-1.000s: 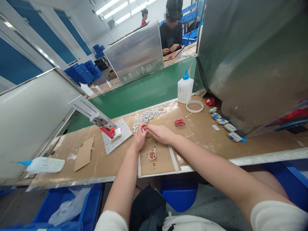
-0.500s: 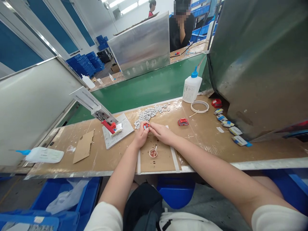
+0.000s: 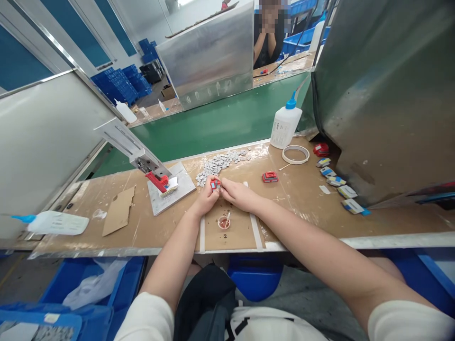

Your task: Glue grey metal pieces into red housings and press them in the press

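Note:
My left hand [image 3: 206,197] is closed around a small red plastic part [image 3: 213,183] with grey pieces on its face. From the right, my right hand [image 3: 240,194] has its fingers pinched together at the part's right edge; its fingertips partly hide what they grip. Just beyond my hands lies a heap of small grey flat pieces [image 3: 216,166]. A little cup [image 3: 223,222] of reddish stuff with a stick in it stands nearer to me. Another red plastic part [image 3: 270,177] rests on the bench to the right.
A toggle-clamp fixture [image 3: 156,177] on a grey plate is at left, by cardboard [image 3: 119,210] and a lying bottle [image 3: 59,222]. At right are an upright bottle [image 3: 286,125], a tape roll [image 3: 295,155] and several labelled pieces [image 3: 346,191]. A person [image 3: 270,42] sits across the green belt [image 3: 213,118].
The red part has turned so more of its face shows between my hands. The view has shifted slightly. The person opposite has raised both hands to the head.

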Tool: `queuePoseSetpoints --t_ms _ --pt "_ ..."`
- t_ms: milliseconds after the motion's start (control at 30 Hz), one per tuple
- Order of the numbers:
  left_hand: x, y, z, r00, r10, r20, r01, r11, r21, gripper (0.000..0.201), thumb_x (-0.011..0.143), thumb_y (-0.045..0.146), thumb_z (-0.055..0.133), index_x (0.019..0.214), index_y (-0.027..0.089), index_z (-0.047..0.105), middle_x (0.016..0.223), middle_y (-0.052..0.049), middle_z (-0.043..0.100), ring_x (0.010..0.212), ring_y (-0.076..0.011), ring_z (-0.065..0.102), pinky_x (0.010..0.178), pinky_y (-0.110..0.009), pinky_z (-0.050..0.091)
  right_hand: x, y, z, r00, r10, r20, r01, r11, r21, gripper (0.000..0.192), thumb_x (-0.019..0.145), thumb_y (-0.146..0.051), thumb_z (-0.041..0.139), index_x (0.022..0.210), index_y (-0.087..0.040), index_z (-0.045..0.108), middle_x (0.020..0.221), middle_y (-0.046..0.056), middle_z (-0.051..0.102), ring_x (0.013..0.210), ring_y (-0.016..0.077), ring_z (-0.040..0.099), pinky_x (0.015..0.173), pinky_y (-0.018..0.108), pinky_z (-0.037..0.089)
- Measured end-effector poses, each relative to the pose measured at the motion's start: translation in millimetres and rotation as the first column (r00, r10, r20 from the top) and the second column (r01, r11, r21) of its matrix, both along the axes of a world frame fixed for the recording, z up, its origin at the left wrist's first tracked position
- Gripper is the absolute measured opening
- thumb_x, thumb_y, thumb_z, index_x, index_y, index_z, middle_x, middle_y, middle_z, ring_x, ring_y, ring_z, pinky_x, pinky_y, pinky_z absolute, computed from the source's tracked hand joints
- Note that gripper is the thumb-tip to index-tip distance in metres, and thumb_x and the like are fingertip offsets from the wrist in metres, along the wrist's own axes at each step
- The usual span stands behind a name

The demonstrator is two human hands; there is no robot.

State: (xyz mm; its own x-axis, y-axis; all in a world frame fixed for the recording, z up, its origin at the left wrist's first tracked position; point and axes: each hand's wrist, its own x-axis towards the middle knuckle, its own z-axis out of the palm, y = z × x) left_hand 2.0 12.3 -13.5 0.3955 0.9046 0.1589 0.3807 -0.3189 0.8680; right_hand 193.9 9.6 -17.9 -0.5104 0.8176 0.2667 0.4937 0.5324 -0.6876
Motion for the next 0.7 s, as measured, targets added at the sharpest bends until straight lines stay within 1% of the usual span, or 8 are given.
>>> queuePoseSetpoints --t_ms 167,267,367,467,567,700 --pt "2.0 -3.2 4.4 1.000 0.017 0.012 -0.018 0.995 0.100 0.035 0.089 0.039 0.047 0.119 0.022 0.042 0.102 -0.004 0.053 0.091 -0.0213 0.051 0.088 -0.035 0.045 8.1 0.3 8.1 0.998 0.068 -0.013 -0.066 0.989 0.134 0.021 0.108 -0.032 0.038 0.093 -0.023 0.050 0.088 0.003 0.065 0.075 0.0194 0.057 0.069 0.031 0.037" --pt "1.6 -5.0 5.8 1.000 0.019 -0.006 -0.019 0.993 0.117 0.032 0.091 0.040 0.044 0.118 0.022 0.044 0.104 -0.005 0.054 0.094 -0.0222 0.052 0.090 -0.035 0.045 8.6 -0.3 8.7 0.999 0.043 0.031 -0.048 0.983 0.180 0.024 0.110 -0.032 0.036 0.096 -0.023 0.053 0.090 0.005 0.068 0.076 0.0196 0.059 0.069 0.031 0.035" --pt "0.9 -7.0 6.1 0.999 0.030 -0.034 -0.025 0.989 0.148 0.030 0.094 0.039 0.043 0.118 0.022 0.045 0.103 -0.005 0.056 0.092 -0.0220 0.053 0.089 -0.035 0.046 5.9 -2.7 6.7 0.997 -0.001 0.074 -0.013 0.982 0.187 0.022 0.109 -0.032 0.038 0.102 -0.022 0.057 0.093 0.006 0.070 0.077 0.0199 0.060 0.066 0.031 0.032" --pt "1.0 -8.7 5.8 0.999 0.038 -0.034 -0.031 0.981 0.190 0.027 0.095 0.039 0.045 0.116 0.022 0.046 0.102 -0.006 0.057 0.089 -0.0213 0.054 0.086 -0.035 0.046 4.3 -5.2 6.1 0.995 -0.008 0.098 -0.011 0.982 0.190 0.022 0.110 -0.033 0.038 0.106 -0.022 0.058 0.095 0.007 0.071 0.078 0.0202 0.062 0.066 0.031 0.032" --pt "1.9 -8.9 5.4 0.999 0.047 -0.020 -0.042 0.977 0.209 0.026 0.095 0.039 0.045 0.114 0.021 0.046 0.098 -0.005 0.057 0.085 -0.0209 0.054 0.083 -0.035 0.046 5.1 -5.9 7.7 0.994 -0.001 0.107 -0.019 0.981 0.191 0.024 0.111 -0.034 0.036 0.104 -0.022 0.056 0.095 0.007 0.071 0.077 0.0203 0.062 0.067 0.031 0.032" --pt "3.5 -7.5 5.9 0.999 0.044 -0.021 -0.039 0.981 0.191 0.027 0.094 0.040 0.046 0.114 0.022 0.046 0.096 -0.004 0.058 0.084 -0.0209 0.055 0.082 -0.035 0.047 6.4 -4.7 8.9 0.994 -0.007 0.105 -0.012 0.983 0.183 0.029 0.111 -0.038 0.035 0.099 -0.023 0.056 0.091 0.006 0.069 0.077 0.0206 0.062 0.067 0.031 0.033"
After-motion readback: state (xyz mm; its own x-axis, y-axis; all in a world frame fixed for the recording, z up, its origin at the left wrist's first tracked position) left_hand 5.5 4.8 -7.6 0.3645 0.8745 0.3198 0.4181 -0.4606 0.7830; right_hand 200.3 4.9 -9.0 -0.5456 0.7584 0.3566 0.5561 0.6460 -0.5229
